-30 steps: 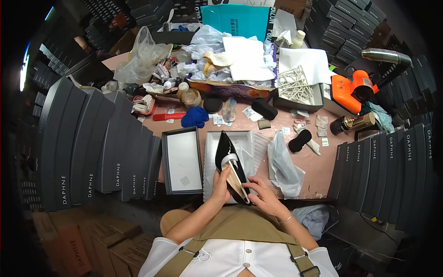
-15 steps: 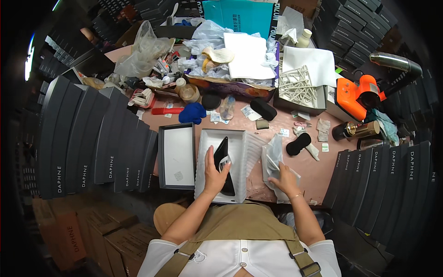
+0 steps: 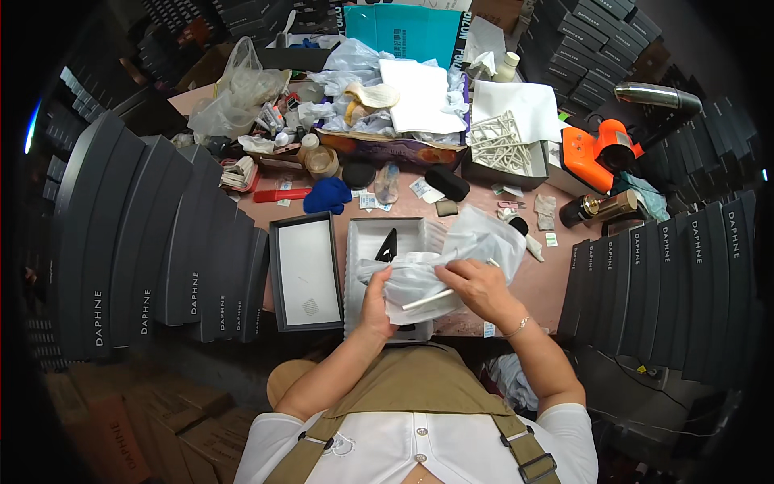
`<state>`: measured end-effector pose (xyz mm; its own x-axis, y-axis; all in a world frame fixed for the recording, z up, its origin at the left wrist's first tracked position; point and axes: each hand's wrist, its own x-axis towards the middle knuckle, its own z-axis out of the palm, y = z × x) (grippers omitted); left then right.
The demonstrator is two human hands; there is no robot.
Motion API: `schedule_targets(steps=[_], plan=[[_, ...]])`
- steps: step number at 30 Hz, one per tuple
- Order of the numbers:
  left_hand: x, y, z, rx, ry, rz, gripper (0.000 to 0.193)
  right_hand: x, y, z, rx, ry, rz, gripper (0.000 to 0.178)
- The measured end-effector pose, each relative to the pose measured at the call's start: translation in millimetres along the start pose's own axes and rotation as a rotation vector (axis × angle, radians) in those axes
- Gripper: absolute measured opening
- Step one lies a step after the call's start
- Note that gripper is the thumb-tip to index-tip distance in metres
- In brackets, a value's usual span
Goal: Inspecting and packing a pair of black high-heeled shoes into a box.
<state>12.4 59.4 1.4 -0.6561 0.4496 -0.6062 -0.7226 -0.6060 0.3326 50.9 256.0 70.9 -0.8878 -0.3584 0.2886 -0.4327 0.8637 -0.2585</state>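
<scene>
My left hand [image 3: 376,306] is closed on the lower left part of a crumpled, translucent white plastic bag [image 3: 484,234]. Fingers bent, my right hand [image 3: 484,292] grips the same bag from the right. A thin white stick [image 3: 426,301] slants across the bag and passes beneath my right hand; whether the fingers hold it too is unclear. Behind the bag lies an open shoe box [image 3: 407,230] lined with pale paper. Inside it a black shoe [image 3: 389,244] shows in part, the rest covered by the bag and my left hand.
Left of the box lies a grey box lid [image 3: 305,270]. Stacked dark shoe boxes [image 3: 121,258] flank the table, with more boxes [image 3: 661,274] at right. Behind stand a carton of white sticks [image 3: 504,149], a blue cloth [image 3: 327,195] and an orange device [image 3: 584,161].
The bag and stick have been lifted leftward over the shoe box. My left hand has left the shoe and now grips the bag; my right hand moved left and up with it.
</scene>
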Motion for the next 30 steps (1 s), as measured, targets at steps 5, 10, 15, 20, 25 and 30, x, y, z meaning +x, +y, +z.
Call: schedule_targets(steps=[5, 10, 15, 20, 25, 30], plan=[[7, 29, -48, -0.163, 0.018, 0.162, 0.05, 0, -98, 84, 0.441, 0.197, 0.059, 0.033], [-22, 64, -71, -0.109, 0.036, 0.184, 0.05, 2, -84, -3, 0.871, 0.139, 0.063, 0.015], [-37, 76, -83, -0.021, 0.016, 0.093, 0.05, -3, -39, -19, 1.106, -0.234, 0.73, 0.031], [-47, 68, -108, 0.139, -0.062, 0.02, 0.053, -33, -51, 49, 1.403, -0.515, 0.563, 0.074], [-78, 84, -118, 0.789, -0.3, 0.001, 0.061, -65, -38, 45, 1.647, -0.538, 0.721, 0.089], [-42, 123, -89, 0.598, -0.241, 0.142, 0.023, -47, -44, 21, 1.652, -0.533, 0.652, 0.105]])
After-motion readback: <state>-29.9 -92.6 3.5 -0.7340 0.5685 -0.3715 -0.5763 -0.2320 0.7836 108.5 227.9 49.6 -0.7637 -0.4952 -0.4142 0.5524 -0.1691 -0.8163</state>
